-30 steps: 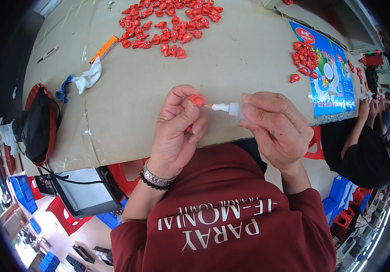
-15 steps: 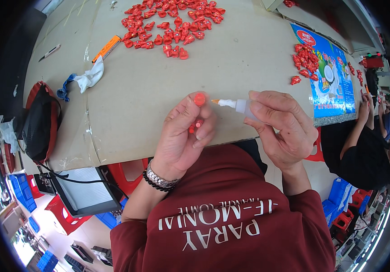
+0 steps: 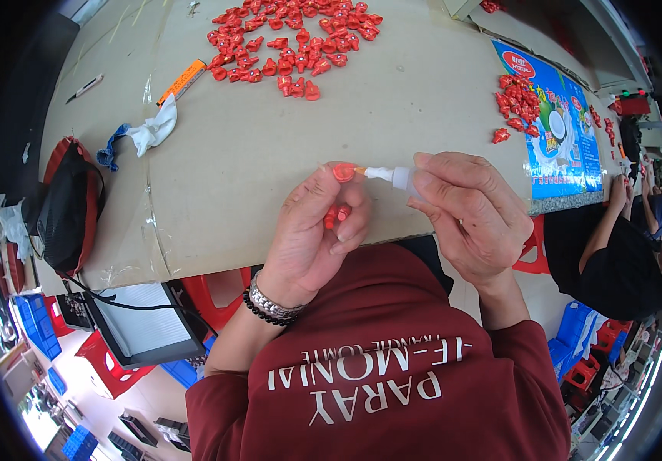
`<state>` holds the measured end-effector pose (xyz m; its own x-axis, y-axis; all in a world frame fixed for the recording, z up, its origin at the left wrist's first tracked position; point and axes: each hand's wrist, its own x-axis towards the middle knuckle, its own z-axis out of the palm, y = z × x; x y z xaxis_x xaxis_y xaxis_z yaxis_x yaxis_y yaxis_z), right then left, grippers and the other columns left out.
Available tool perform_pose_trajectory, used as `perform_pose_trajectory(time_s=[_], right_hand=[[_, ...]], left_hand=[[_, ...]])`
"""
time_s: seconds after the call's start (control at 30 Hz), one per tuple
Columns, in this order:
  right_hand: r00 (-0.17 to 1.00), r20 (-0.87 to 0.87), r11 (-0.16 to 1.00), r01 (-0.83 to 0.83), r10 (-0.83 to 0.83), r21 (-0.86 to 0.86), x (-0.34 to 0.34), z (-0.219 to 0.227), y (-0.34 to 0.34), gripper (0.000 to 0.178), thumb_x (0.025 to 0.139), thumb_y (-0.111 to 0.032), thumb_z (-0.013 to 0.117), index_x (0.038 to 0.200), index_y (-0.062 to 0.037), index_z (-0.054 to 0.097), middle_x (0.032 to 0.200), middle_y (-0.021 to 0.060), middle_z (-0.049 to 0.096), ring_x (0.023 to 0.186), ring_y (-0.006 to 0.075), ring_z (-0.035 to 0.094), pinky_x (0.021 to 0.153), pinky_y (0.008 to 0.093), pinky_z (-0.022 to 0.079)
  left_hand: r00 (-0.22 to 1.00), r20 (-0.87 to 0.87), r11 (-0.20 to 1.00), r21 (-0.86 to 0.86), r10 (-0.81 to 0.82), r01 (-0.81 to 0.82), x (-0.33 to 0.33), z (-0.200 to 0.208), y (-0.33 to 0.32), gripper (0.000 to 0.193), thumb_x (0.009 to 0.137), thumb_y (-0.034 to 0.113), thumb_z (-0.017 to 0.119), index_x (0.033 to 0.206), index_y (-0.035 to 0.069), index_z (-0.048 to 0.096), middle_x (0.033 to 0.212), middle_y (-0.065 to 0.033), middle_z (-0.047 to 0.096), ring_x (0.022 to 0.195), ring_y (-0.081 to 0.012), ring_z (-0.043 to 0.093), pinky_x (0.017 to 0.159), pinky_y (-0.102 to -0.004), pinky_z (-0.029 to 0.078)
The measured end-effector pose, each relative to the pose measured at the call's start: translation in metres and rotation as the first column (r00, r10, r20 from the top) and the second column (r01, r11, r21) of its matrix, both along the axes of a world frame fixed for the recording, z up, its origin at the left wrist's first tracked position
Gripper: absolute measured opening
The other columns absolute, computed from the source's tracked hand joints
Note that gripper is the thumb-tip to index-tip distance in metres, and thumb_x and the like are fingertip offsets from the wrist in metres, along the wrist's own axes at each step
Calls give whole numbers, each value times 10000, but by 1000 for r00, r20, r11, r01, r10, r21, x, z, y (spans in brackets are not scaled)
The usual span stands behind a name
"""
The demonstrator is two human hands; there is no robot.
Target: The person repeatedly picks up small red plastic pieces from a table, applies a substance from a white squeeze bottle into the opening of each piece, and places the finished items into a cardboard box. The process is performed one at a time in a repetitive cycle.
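Bottle (image 3: 394,177) nozzle points left at red piece (image 3: 343,171).

Two heaps of red pieces (image 3: 292,38), one glue bottle (image 3: 392,177), one cloth (image 3: 154,131).

Red small part (image 3: 344,171) against a white glue bottle (image 3: 392,177) with an orange tip. Far off, a scatter of red pieces (image 3: 292,38) on the tan cardboard table (image 3: 254,146). To the right, a blue printed bag (image 3: 554,123) with more red bits. To the left, a white cloth (image 3: 154,131), an orange knife (image 3: 181,81), a black-and-red bag (image 3: 66,207). Near, a maroon shirt (image 3: 385,369) with white lettering.
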<state>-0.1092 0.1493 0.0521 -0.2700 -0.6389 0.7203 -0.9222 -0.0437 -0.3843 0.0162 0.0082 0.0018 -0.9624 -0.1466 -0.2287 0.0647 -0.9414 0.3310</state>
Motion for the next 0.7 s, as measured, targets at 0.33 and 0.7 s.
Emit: perform_pose_trajectory(time_s=[0.33,0.7], right_hand=[[929,353,994,107,-111,31,-4,15,10,363,626,125,690,967,14,632,882,112,636,761,214,647,660,284,526],[486,861,904,421,-149,-81,-184,5,27,227,786,18,629,961,-29,492,812,62,589,737,171,650,615,275,523]], left_hand=[[1000,29,1000,13,-10,9,0,4,-4,297,991,311,435,1030,32,530,838,-19,502,568,-87,396,411,-193,311],[998,51,997,67,22,-25,-3,1,-9,215,942,221,542,1048,34,556,851,-30,543,563,-94,428,397,-191,314]])
